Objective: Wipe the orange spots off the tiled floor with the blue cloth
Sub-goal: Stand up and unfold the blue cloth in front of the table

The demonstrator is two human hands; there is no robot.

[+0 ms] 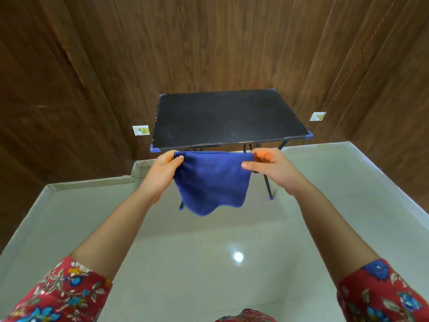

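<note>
From the head camera, both arms reach forward, and the blue cloth (212, 182) hangs in the air between the hands, above the tiled floor (209, 252) and just in front of the near edge of the black tabletop (227, 117). The left hand (162, 169) pinches the cloth's upper left corner between thumb and curled fingers. The right hand (269, 167) pinches the upper right corner in the same way. The top edge is stretched fairly straight between them, and the lower edge droops in a wavy line.

The tabletop has blue corner caps and stands on thin dark legs against the far wood-panelled wall (209, 43). A white socket (141, 130) sits on the wall to its left and another socket (317, 116) to its right. A bright glare spot (238, 256) shines on the near floor. Red floral sleeves (58, 296) cover the upper arms.
</note>
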